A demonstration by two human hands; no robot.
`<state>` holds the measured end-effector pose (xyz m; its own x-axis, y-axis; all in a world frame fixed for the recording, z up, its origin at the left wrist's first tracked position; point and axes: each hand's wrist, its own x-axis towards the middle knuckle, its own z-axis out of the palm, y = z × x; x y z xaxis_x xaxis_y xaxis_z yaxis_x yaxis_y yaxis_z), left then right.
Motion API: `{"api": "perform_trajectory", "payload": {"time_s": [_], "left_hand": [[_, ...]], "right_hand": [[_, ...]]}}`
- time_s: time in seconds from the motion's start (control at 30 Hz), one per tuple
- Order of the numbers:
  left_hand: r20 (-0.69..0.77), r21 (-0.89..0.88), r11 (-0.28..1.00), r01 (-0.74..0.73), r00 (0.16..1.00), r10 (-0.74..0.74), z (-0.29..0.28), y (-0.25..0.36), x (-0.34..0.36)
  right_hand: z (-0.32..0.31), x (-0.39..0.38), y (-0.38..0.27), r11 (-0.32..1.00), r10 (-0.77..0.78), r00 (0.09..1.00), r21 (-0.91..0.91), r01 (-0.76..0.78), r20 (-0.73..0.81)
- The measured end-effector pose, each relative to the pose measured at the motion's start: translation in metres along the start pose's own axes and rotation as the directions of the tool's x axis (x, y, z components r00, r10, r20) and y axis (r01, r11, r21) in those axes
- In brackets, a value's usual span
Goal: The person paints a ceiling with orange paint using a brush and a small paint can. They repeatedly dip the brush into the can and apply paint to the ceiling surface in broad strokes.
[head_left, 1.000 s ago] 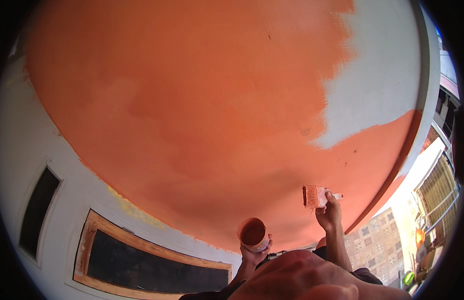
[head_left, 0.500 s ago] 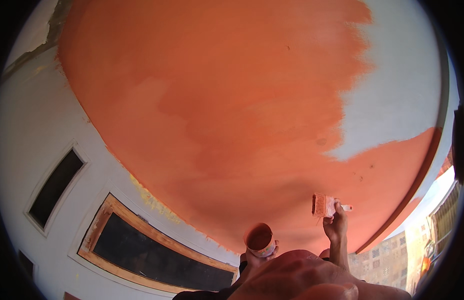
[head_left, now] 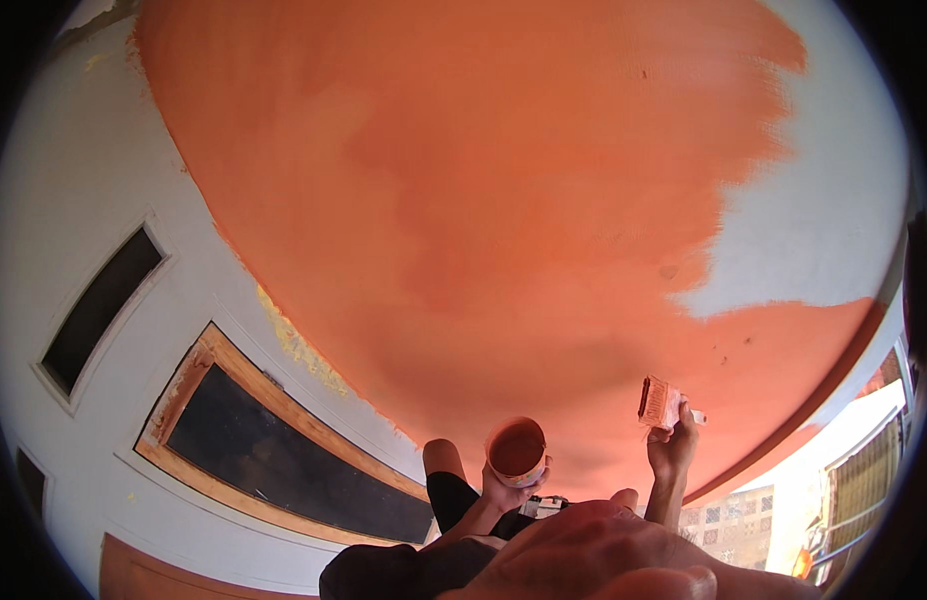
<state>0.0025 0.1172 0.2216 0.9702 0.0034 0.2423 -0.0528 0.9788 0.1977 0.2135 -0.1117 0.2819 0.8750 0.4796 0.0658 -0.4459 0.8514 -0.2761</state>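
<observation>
A wide paintbrush (head_left: 660,402), its bristles coated in orange-pink paint, is gripped by its handle in my right hand (head_left: 673,447). The bristles point left, and a gap seems to lie between them and the broad surface (head_left: 524,200) behind, though depth is hard to judge. My left hand (head_left: 512,492) is wrapped around a paint can (head_left: 517,449), whose mouth shows orange paint inside. Fresh orange covers most of the surface, patchy in tone. A pale blue-grey area (head_left: 814,220) with a ragged brushed edge shows at the right.
To the left runs a white wall (head_left: 104,350) with a wood-framed dark window (head_left: 304,455) and a narrow dark opening (head_left: 102,310). A curved raised edge (head_left: 824,408) borders the painted surface at right. Beyond it, a patterned block wall (head_left: 734,522) stands in bright light.
My view has shifted, so the wall and windows sit differently, and more of my legs shows. The brush has tilted a little in my right hand. Both hands keep their holds.
</observation>
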Motion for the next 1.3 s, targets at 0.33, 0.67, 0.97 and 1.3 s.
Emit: {"api": "perform_trajectory", "payload": {"time_s": [0.33, 0.67, 0.97, 1.3], "left_hand": [[0.012, -0.087, 0.993, -0.079, 0.997, 0.081, 0.000, -0.012, -0.020], [0.015, 0.002, 0.989, -0.148, 0.989, 0.147, -0.008, 0.003, -0.038], [-0.120, 0.007, 0.987, -0.158, 0.980, 0.158, -0.017, 0.003, -0.021], [-0.063, 0.010, 0.994, -0.105, 0.992, 0.105, -0.020, 0.002, -0.012]], "right_hand": [[0.001, -0.002, 0.001, 0.995, 0.059, 0.998, -0.086, -0.058, 0.005], [0.020, -0.009, 0.005, 0.993, 0.058, 0.996, -0.105, -0.051, 0.062], [0.014, -0.008, -0.010, 0.985, 0.003, 0.998, -0.173, -0.013, -0.059], [0.011, -0.004, -0.012, 0.975, -0.081, 0.988, -0.217, 0.051, -0.135]]}}
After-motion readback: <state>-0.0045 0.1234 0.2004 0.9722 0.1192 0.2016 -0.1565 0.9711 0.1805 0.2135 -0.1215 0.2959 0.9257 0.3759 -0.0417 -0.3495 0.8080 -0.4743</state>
